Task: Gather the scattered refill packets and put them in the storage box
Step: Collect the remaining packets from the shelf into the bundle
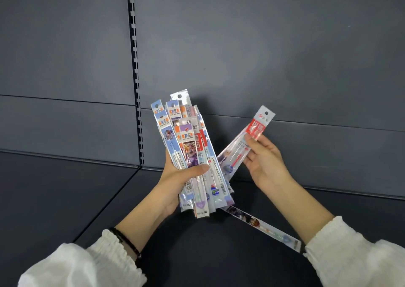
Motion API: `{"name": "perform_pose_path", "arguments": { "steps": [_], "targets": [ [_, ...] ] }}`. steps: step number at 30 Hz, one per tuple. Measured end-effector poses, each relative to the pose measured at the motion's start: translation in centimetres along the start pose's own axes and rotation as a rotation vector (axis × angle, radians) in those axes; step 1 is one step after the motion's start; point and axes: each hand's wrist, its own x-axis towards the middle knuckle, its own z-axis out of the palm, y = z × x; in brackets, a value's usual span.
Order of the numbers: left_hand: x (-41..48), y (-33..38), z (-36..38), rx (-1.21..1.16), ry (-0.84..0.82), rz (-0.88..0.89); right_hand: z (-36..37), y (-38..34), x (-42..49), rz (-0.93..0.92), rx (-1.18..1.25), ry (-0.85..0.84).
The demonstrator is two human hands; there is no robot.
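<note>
Your left hand (pixel 175 181) grips a thick bundle of long, clear plastic refill packets with blue, orange and red labels (pixel 186 142), thumb pressed across the front, standing nearly upright. To the right of that bundle, your right hand (pixel 266 162) pinches a single red-labelled clear packet (pixel 238 150), tilted so its lower end touches the bundle. Below and right of the bundle, one illustrated packet (pixel 260 225) lies flat on the dark grey metal shelf (pixel 65 188).

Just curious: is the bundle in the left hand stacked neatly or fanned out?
Fanned out. The bundle in the left hand splays at different heights and angles, with uneven ends.
</note>
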Motion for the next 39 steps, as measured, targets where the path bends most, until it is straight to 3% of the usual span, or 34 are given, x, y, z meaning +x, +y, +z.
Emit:
{"name": "perform_pose_path", "arguments": {
  "steps": [3, 11, 19, 22, 31, 39],
  "targets": [
    [0.2, -0.2, -0.2, 0.043, 0.034, 0.016, -0.7, -1.0, 0.6, -0.038, 0.081, 0.022],
    [0.6, 0.0, -0.6, 0.126, 0.06, 0.062, -0.9, -1.3, 0.7, -0.043, -0.003, -0.06],
    [0.2, 0.2, 0.1, 0.155, -0.024, 0.091, 0.5, -0.6, -0.7, -0.019, -0.121, -0.26],
    [0.0, 0.1, 0.3, 0.126, -0.05, 0.106, 1.2, 0.0, -1.6, -0.057, -0.284, -0.296],
    [-0.1, 0.3, -0.1, -0.04, -0.039, 0.025, 1.2, 0.3, -1.4, -0.079, -0.255, -0.161],
    [-0.2, 0.2, 0.5, 0.079, -0.105, 0.066, 1.6, 1.5, -2.0, 0.011, -0.248, -0.16]
  ]
}}
